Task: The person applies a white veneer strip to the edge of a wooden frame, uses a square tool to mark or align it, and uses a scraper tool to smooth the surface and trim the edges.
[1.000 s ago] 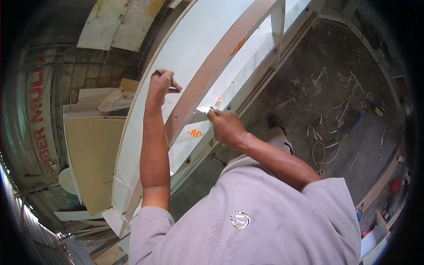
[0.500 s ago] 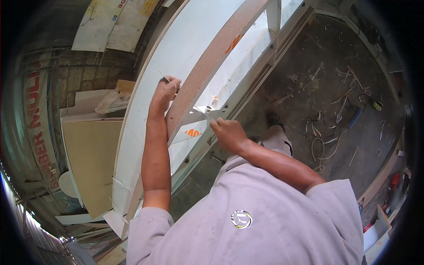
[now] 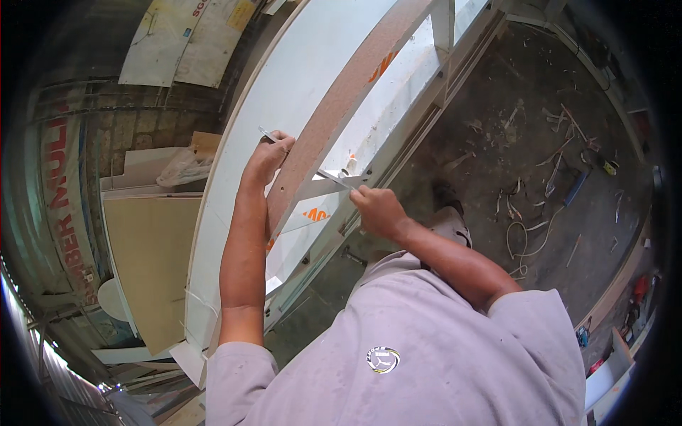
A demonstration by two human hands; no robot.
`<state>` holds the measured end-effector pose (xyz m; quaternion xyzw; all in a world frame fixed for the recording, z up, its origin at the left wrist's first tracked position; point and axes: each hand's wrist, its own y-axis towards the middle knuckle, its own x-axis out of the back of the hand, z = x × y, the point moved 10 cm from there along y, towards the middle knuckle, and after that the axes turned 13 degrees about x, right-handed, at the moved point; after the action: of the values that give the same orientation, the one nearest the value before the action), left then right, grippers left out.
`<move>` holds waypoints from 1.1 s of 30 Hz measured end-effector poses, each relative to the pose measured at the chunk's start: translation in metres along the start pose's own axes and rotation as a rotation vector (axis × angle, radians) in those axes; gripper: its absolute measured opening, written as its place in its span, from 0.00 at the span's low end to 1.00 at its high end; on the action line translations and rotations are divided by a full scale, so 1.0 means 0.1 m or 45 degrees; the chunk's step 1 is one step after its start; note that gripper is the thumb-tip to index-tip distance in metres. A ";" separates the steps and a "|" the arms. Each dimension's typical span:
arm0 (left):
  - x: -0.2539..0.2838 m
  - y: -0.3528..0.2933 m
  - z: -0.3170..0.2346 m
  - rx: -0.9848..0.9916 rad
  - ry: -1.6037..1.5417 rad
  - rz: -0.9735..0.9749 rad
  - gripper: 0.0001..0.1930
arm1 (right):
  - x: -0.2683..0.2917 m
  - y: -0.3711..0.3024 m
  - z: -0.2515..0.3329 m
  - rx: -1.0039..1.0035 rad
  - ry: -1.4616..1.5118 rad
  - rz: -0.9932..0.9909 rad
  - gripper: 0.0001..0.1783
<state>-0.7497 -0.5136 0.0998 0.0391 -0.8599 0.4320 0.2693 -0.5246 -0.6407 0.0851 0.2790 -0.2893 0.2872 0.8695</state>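
My left hand (image 3: pixel 270 157) is closed around a thin, pale, stick-like piece (image 3: pixel 266 133), whose end pokes up past the fingers. That hand rests against the left side of a curved board with a brown edge (image 3: pixel 323 113). To the right of this board, my right hand (image 3: pixel 379 211) pinches the end of a thin grey strip (image 3: pixel 332 179), which slants up to the brown edge. Both pieces lie roughly in line, but I cannot tell whether they are one; the brown edge lies between them. A white panel (image 3: pixel 266 85) lies left of the board.
A frame rail (image 3: pixel 408 145) runs along the right of the curved board, with a cross brace between them. Scraps, a cable (image 3: pixel 513 248) and a blue tool (image 3: pixel 577 188) lie on the floor at right. Sheets of board (image 3: pixel 153 263) lean at left.
My right hand has moved slightly right and up, and more of the grey strip shows beside it. The pale piece's end in my left hand has shifted a little. The view has turned slightly.
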 end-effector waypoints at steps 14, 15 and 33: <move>0.19 0.52 0.23 -0.069 -0.003 0.239 0.12 | -0.12 -0.03 -0.17 0.131 0.055 -0.149 0.17; 0.07 0.54 0.34 -0.005 0.032 0.221 0.11 | -0.17 -0.08 -0.24 0.090 0.045 -0.135 0.18; -0.43 0.11 -0.04 0.197 0.098 0.328 0.16 | -0.38 -0.25 -0.70 0.103 0.021 -0.168 0.12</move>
<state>-0.7141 -0.5108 0.0727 -0.0676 -0.8109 0.5291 0.2406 -0.5096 -0.6250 0.0046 0.3298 -0.2512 0.2431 0.8770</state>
